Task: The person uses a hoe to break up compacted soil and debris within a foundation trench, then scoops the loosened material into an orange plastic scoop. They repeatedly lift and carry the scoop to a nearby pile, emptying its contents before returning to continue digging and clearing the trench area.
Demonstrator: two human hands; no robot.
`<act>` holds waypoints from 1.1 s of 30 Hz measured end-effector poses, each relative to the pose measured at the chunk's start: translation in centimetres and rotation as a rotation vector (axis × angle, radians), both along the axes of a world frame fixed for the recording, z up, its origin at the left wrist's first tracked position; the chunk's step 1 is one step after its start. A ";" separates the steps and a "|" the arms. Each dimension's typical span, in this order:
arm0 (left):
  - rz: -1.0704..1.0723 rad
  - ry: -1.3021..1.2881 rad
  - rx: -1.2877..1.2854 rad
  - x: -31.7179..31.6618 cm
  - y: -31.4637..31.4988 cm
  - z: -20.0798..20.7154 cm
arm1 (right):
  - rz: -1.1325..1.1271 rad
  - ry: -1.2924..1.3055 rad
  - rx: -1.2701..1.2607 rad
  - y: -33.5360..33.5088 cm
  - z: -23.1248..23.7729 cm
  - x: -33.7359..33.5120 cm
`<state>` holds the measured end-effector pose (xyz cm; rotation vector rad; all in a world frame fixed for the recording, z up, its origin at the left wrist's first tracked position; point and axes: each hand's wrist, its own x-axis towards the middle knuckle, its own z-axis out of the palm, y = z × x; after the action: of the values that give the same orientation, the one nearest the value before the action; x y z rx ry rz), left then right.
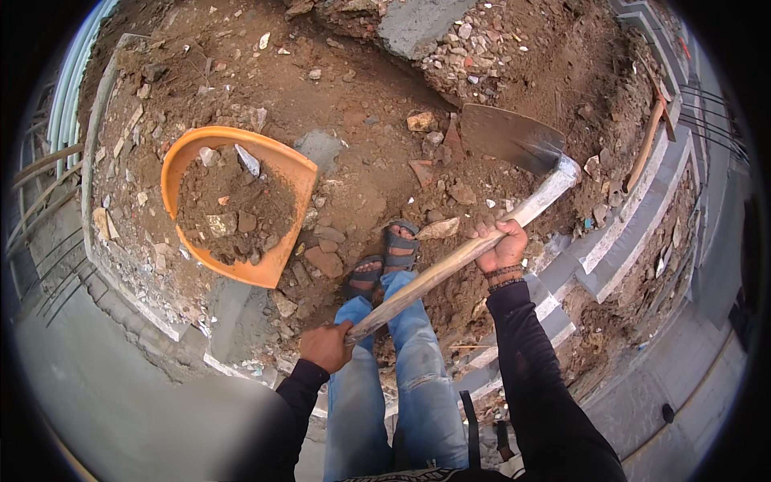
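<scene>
Rubble-strewn brown soil (361, 193) is spreading across the site, its far edges vanishing into the black fisheye rim. The person's right hand (504, 245) is wrapping around the mid-upper part of a hoe's wooden handle (426, 281), fingers curled over; the palm is staying hidden. The left hand (325, 348) is gripping the butt end, back of hand up, its thumb side against the wood and most fingers out of sight. The hoe's metal blade (510, 138) is sitting ahead of the right grip; can't tell whether its edge is touching soil. Left of and ahead of the left grip, an orange pan (265, 269) is holding soil and stones, which are covering most of its floor. Between the hands, the handle is crossing in front of the jeans (422, 386). Right of the right grip, grey blocks (606, 255) are lying partly soil-covered. A blurred patch is obscuring ground below the left grip.
</scene>
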<state>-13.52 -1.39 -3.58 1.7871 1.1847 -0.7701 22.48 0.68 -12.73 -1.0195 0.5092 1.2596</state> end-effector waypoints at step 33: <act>0.104 0.203 -0.103 -0.4 -7.2 -18.0 | 0.134 0.089 0.132 0.7 -17.6 -3.2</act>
<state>-13.95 -8.58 -21.60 1.5790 1.3335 -0.9509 19.28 1.39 -30.30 -0.9019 0.4249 1.4438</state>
